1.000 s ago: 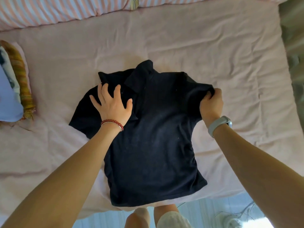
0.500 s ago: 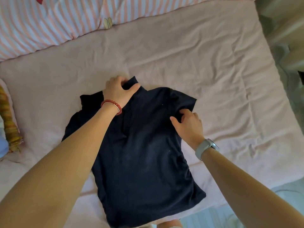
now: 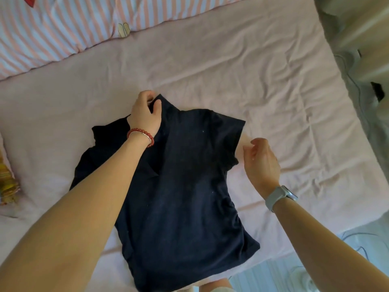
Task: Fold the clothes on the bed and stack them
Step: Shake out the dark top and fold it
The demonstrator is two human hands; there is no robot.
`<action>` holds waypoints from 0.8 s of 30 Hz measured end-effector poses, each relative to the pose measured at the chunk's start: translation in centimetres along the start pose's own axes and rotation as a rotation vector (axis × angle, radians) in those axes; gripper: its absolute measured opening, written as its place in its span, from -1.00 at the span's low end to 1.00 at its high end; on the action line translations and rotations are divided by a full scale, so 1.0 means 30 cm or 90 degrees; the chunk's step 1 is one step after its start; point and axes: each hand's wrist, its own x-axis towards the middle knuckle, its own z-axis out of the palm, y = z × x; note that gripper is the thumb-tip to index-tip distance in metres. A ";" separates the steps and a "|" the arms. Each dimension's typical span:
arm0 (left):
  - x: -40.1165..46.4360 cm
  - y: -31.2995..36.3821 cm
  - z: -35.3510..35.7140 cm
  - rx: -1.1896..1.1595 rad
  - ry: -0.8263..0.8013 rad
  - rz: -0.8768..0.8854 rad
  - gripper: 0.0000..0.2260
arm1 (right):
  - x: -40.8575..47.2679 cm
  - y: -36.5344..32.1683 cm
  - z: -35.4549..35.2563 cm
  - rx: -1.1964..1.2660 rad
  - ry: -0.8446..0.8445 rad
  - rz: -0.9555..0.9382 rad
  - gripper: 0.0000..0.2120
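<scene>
Right sleeve of dark navy cotton shirt (image 3: pixel 185 186) has been released; right hand (image 3: pixel 261 163) now hovers relaxed. Collar is pinched by left hand (image 3: pixel 146 114). Left sleeve is judged next to fold.

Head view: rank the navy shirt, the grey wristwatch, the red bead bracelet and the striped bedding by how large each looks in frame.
1. Navy shirt, largest.
2. Striped bedding, cut off by the frame edge.
3 and 4. Grey wristwatch and red bead bracelet: both small and alike in apparent size, so no ranking between them.

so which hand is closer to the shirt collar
Left. The left hand pinches the collar of the navy shirt; the right hand hovers beside its sleeve, off the cloth.
</scene>
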 end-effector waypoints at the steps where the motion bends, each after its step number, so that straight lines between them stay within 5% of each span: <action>1: -0.025 -0.012 -0.011 0.012 0.028 -0.003 -0.71 | -0.008 -0.011 0.001 0.005 0.029 -0.030 -0.71; 5: -0.178 -0.119 -0.104 0.115 0.130 -0.024 -0.68 | -0.052 -0.123 0.038 -0.048 0.099 -0.247 -0.68; 8: -0.288 -0.243 -0.201 0.209 0.153 -0.112 -0.60 | -0.089 -0.215 0.107 -0.110 -0.001 -0.399 -0.66; 12: -0.325 -0.403 -0.331 0.194 0.033 -0.328 -0.36 | -0.153 -0.269 0.206 -0.227 -0.154 -0.489 -0.57; 18: -0.257 -0.466 -0.380 0.093 -0.052 -0.202 -0.65 | -0.164 -0.311 0.279 -0.339 -0.206 -0.449 -0.53; 24: -0.232 -0.501 -0.430 0.177 0.142 -0.200 -0.68 | -0.048 -0.352 0.242 -0.377 -0.229 -0.340 -0.46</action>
